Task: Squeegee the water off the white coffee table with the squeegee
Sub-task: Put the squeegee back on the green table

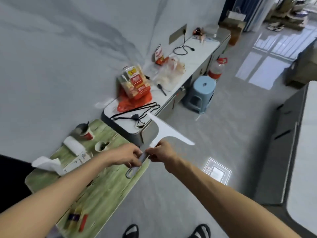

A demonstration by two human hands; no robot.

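Note:
A white squeegee [165, 130] with a wide blade and a grey handle is held in mid-air over the floor, blade pointing away from me. My left hand [126, 156] grips the grey handle. My right hand [162, 152] pinches the neck just below the blade. The white coffee table [303, 160] shows only as a white top with a dark grey side at the right edge of the view. Whether there is water on it cannot be made out.
A green wood-patterned tray table [103, 182] at my left carries cups, tissue and small items. Beyond it a low white cabinet [193, 57] holds snack bags, a hanger and a cable. A blue stool [199, 94] and a bottle stand on the grey floor.

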